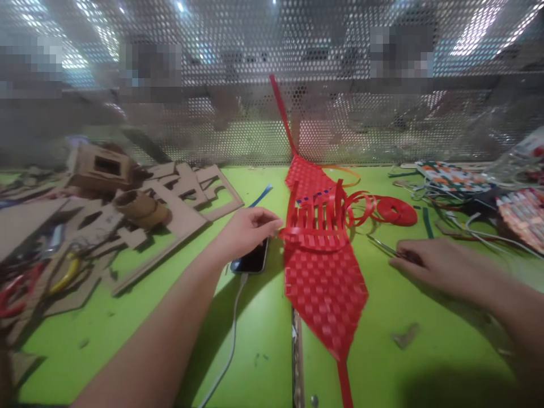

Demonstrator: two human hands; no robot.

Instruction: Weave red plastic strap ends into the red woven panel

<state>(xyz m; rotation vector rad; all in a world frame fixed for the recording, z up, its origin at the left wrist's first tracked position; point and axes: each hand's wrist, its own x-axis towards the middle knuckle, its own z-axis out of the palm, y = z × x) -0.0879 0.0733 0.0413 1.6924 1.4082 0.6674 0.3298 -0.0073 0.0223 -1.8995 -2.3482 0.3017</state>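
A red woven strip piece (325, 283) lies down the middle of the green table, with loose upright strips across its centre. At its left edge my left hand (250, 232) pinches the end of a red strip (291, 232) that runs across the weave. Below that hand, partly covered, lies a phone (250, 262) with a white cable. To the right, my right hand (425, 260) is closed around a thin metal tool (385, 247), its tip pointing left towards the weave. A coil of red strip (395, 211) sits behind the tool.
Cardboard pieces (182, 212), a cardboard tube (140, 208) and red-handled scissors (19, 292) crowd the left side. At the right are a green, white and orange woven piece (454, 177), cables and another woven item (522, 218). A perforated metal screen (238, 124) stands behind the table.
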